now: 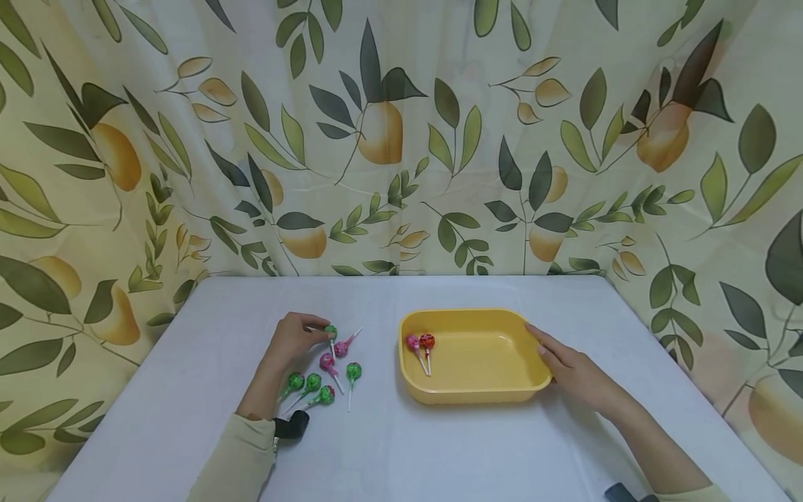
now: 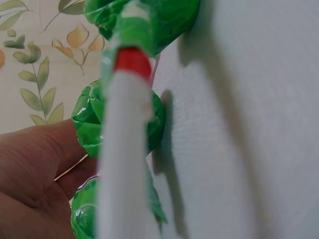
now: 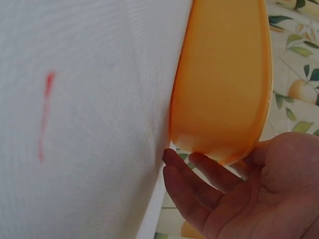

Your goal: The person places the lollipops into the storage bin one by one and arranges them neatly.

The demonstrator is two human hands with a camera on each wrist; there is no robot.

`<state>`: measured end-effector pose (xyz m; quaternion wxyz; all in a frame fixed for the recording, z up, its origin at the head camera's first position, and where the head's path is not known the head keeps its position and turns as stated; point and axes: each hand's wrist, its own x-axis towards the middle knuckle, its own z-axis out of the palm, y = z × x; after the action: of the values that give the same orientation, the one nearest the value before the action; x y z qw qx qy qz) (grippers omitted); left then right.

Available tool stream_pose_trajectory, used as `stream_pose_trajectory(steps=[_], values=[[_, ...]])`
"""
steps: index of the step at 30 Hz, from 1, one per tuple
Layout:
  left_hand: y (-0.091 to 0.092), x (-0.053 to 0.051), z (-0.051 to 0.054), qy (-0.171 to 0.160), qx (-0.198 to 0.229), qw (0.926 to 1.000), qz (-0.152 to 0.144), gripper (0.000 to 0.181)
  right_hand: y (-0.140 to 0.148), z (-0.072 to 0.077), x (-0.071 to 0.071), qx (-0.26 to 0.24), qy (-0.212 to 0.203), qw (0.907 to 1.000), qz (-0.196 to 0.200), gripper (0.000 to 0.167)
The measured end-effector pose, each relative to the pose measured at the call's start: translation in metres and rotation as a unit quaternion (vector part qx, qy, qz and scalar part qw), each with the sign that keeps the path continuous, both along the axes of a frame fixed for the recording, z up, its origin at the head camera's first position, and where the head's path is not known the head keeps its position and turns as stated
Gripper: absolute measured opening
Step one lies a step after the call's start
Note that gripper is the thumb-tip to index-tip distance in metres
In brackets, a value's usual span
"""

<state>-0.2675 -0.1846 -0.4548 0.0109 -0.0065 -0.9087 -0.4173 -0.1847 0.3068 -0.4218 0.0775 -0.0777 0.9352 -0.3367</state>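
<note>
At the left of the table, my left hand (image 1: pixel 293 338) pinches a green-wrapped lollipop (image 1: pixel 331 330) by its head between thumb and fingers; its stick points downward. Close by lie two pink lollipops (image 1: pixel 327 361) and several green ones (image 1: pixel 312 382). In the left wrist view, green lollipops (image 2: pixel 88 122) and a white stick hide much of the fingers. My right hand (image 1: pixel 580 376) grips the right end of a yellow tray (image 1: pixel 477 397). Inside the tray, toward its left end, a pink lollipop (image 1: pixel 413 341) and a red lollipop (image 1: pixel 427 341) lie side by side.
A white cloth (image 1: pixel 389 453) covers the table. Behind it hangs a curtain (image 1: pixel 439 139) printed with leaves and fruit. The right wrist view shows a red mark (image 3: pixel 46 114) on the white cloth.
</note>
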Motion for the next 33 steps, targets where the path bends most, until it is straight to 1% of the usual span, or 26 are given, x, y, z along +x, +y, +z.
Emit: stream_pose_trajectory(steps=[4, 11, 15, 21, 25, 33], values=[[0.001, 0.001, 0.000, -0.005, 0.006, 1.0000, -0.002, 0.024, -0.002, 0.000, 0.000, -0.005, -0.004, 1.0000, -0.005, 0.057], [0.001, 0.003, 0.001, 0.012, 0.001, 0.9998, -0.014, 0.020, -0.001, 0.001, 0.000, -0.007, -0.001, 1.0000, -0.004, 0.058], [0.000, 0.003, 0.000, 0.013, -0.006, 0.9998, -0.015, 0.020, 0.000, 0.000, 0.000, -0.006, 0.002, 1.0000, -0.002, 0.057], [-0.002, 0.000, -0.002, 0.009, 0.008, 0.9999, -0.008, 0.021, 0.001, -0.001, -0.001, -0.007, 0.003, 1.0000, -0.001, 0.057], [-0.002, 0.000, 0.002, 0.010, 0.014, 0.9998, -0.004, 0.021, 0.003, -0.001, 0.000, -0.009, 0.006, 0.9999, 0.001, 0.057], [0.000, 0.001, 0.012, 0.029, 0.023, 0.9993, -0.004, 0.022, 0.002, -0.001, 0.000, -0.013, 0.003, 0.9999, 0.004, 0.057]])
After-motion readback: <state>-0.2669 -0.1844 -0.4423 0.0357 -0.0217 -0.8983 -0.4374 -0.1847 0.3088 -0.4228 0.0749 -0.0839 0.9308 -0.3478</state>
